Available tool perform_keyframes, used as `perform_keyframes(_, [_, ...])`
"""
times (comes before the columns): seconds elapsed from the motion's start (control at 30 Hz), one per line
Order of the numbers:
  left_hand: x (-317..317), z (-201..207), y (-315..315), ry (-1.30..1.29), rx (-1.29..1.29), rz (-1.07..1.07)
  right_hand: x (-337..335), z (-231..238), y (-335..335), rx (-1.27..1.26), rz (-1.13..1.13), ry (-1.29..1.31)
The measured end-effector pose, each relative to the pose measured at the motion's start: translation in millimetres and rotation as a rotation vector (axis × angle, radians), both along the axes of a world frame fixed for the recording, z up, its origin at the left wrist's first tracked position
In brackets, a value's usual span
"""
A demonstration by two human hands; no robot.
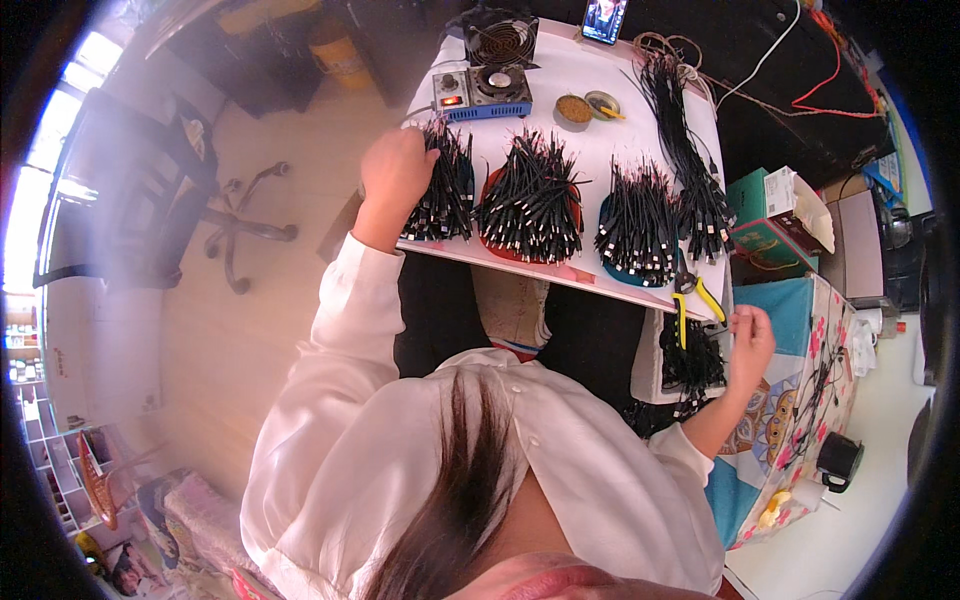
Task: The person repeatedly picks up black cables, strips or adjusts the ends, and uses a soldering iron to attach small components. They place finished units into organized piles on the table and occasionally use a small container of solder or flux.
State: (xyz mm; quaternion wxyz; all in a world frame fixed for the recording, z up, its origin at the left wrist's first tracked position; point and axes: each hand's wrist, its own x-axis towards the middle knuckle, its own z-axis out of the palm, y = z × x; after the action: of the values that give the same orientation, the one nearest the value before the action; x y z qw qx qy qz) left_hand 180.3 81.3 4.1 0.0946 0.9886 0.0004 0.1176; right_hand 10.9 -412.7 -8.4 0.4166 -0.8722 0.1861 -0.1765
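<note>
My left hand (395, 172) is at the table's left edge, fingers curled, its thumb against the leftmost bundle of short black cables (447, 190). Whether a cable is in its grip is hidden. My right hand (752, 345) hovers off the table's right front corner with fingers bent together; what they hold, if anything, does not show. Beside it, wire strippers (698, 298) with yellow and black handles lie over the table's edge. Two more cable heaps fill a red tray (487, 225) and a blue tray (606, 262), their metal plugs toward me and stripped ends away.
At the back of the table stand a small blue-based heating unit (487, 98), a fan (500, 42), a round tin (573, 113) and a phone (604, 20). Longer black cables (672, 120) run down the right side. Below, a white box (648, 370) holds more cables.
</note>
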Motion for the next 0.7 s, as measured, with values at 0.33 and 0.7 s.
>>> perform_keyframes(0.33, [0.6,-2.3,9.5,-0.042,-0.299,0.059,42.3,18.0,128.9,0.273,0.434,-0.027])
perform_keyframes(0.7, [-6.2,18.8,25.7,-0.321,-0.796,0.017,126.8,20.0,199.1,0.009,0.629,-0.060])
